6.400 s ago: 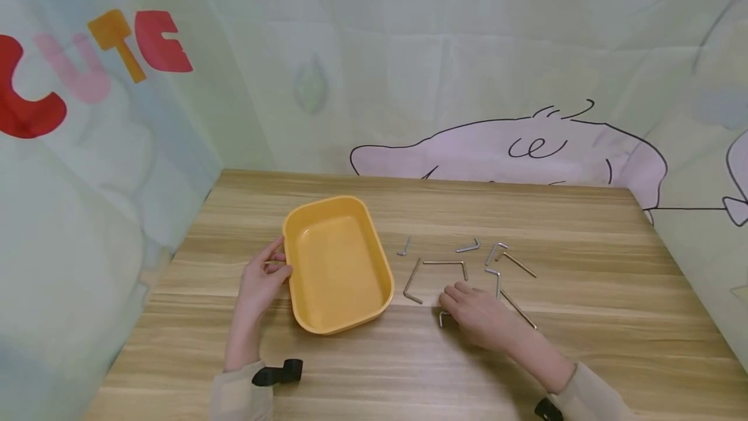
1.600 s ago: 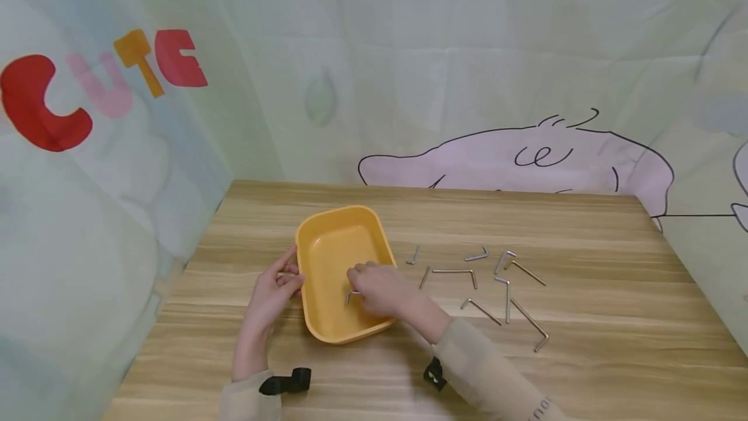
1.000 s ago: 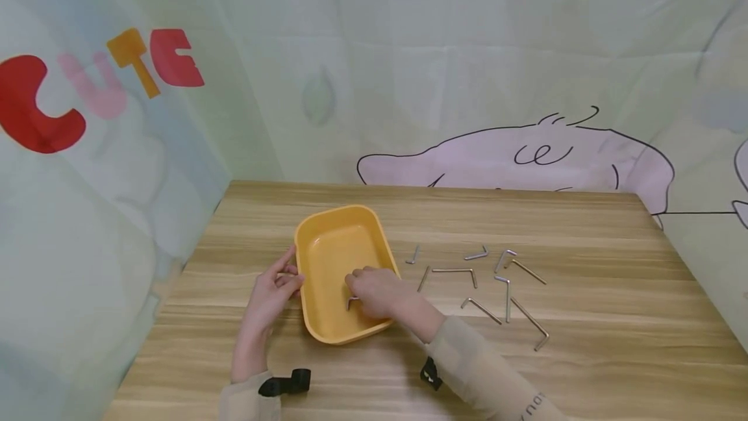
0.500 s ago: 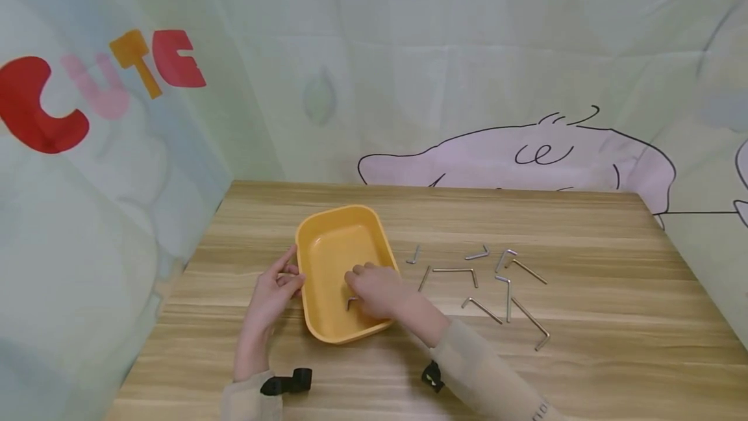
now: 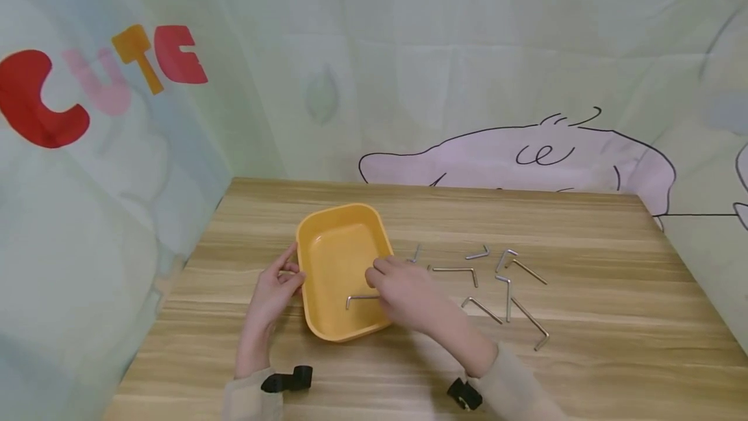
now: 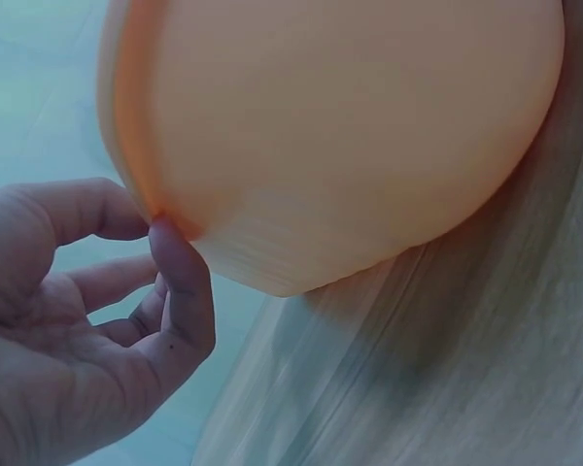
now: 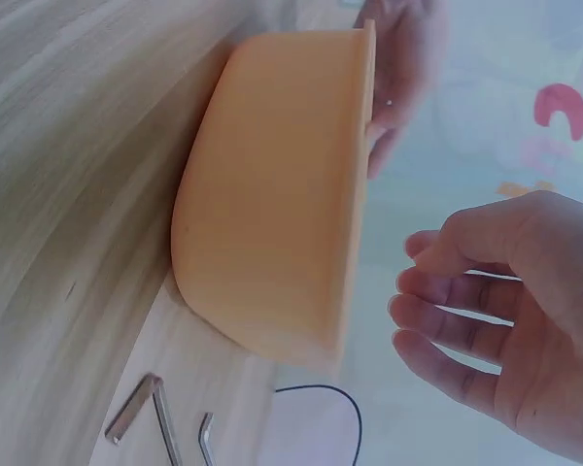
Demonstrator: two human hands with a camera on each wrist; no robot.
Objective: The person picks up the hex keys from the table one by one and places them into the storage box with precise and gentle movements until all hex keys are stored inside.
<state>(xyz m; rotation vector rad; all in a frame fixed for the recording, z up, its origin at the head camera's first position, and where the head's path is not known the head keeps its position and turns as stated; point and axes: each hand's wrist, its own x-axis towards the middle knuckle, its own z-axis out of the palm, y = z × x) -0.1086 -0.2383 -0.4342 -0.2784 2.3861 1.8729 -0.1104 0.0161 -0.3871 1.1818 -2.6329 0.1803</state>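
Note:
A yellow plastic tray (image 5: 336,252) sits on the wooden table. At its left side my left hand (image 5: 271,294) pinches the rim between thumb and forefinger, as the left wrist view shows up close. One silver hex key (image 5: 358,297) lies on the tray floor, its short arm toward the left and its right end hidden behind my right hand (image 5: 409,291). That hand hovers over the tray's right rim. In the right wrist view its fingers (image 7: 447,325) are loosely bent with nothing between them, apart from the tray wall (image 7: 272,184).
Several loose hex keys lie right of the tray, among them a brass-coloured one (image 5: 454,269), a silver one (image 5: 508,301) and a longer brass-coloured one (image 5: 530,322). A printed cloth backdrop (image 5: 444,83) rises behind the table (image 5: 584,239).
Earlier my right hand was at a hex key on the table, then down inside the tray with it. Now it has let go and drawn back up and right. My left hand stays at the rim.

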